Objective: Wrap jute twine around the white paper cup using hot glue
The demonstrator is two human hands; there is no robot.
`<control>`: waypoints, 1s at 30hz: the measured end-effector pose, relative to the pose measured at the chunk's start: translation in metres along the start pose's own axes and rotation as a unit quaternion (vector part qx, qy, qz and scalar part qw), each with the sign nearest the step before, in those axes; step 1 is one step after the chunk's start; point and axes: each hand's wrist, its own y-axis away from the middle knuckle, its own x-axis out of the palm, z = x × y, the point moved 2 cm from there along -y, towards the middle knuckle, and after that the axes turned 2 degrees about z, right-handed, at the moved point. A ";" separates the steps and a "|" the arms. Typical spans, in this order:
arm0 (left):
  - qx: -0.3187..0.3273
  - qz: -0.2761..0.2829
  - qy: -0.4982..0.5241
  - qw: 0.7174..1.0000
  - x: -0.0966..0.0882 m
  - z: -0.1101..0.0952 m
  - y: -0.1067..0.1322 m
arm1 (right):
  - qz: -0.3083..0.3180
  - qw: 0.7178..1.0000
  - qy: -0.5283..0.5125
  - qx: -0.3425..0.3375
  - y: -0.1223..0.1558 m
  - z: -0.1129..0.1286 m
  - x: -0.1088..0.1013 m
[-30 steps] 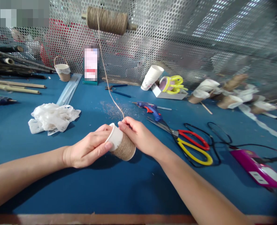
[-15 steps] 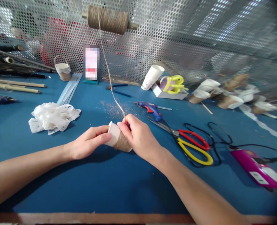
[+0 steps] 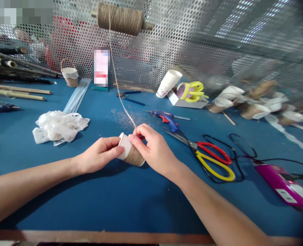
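Note:
A white paper cup [image 3: 127,149], partly wrapped in brown twine, lies tilted just above the blue table [image 3: 115,205]. My left hand [image 3: 100,155] grips its white end, fingers closed round it. My right hand [image 3: 151,148] covers the wrapped end and pinches the twine strand [image 3: 118,89]. That strand runs up to a twine spool [image 3: 120,18] mounted on the perforated metal wall.
Red-and-yellow scissors [image 3: 210,159] and a blue glue gun [image 3: 167,118] lie right of my hands. A pink device [image 3: 285,186] with black cable is at far right. Crumpled white plastic [image 3: 57,124] sits left. Stacked cups [image 3: 168,83], finished wrapped cups [image 3: 244,102] and bamboo sticks [image 3: 18,90] line the back.
The cup has turned and shifted slightly up between my hands. My right hand has come over the wrapped end, keeping its pinch on the twine.

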 end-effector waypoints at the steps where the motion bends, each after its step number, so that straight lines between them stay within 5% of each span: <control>1: 0.003 -0.001 -0.006 1.000 0.000 0.000 0.000 | -0.004 1.000 -0.010 -0.003 0.000 0.000 -0.001; 30: -0.064 -0.070 0.133 0.986 0.010 0.003 -0.002 | -0.061 0.998 -0.007 -0.032 0.003 0.001 0.012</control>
